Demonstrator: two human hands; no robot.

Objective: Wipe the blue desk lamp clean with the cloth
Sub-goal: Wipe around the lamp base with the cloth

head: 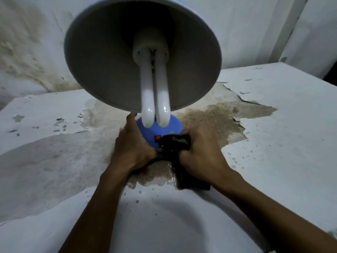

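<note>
The blue desk lamp (160,131) stands near the middle of the table, its round blue base just above the two hands, with a small red switch (158,138) on the near face of the base. Its wide shade (102,57) tips toward the camera and fills the 12 o'clock part of the view, grey inside, with a white U-shaped bulb (156,92) hanging down from the socket in front of the base. At 9 o'clock of the base the left hand (133,145) grips its side, fingers curled round the rim and the thumb near the front. At 3 o'clock the right hand (201,152) clutches a dark cloth (174,141) bunched against the front of the base beside the switch; a loose end of the cloth trails down toward 6 o'clock under the wrist (it looks black, though the dim light makes the colour hard to judge). The table (282,143) is white, and its coating has peeled away around the lamp, leaving a brown, rough, stained patch (224,114) that spreads from the base toward 2 o'clock and down to 6 o'clock; curled flakes lift at its edges and small dark specks dot the white. Behind, from 10 to 12 o'clock, a pale wall (27,52) shows brownish damp marks.
</note>
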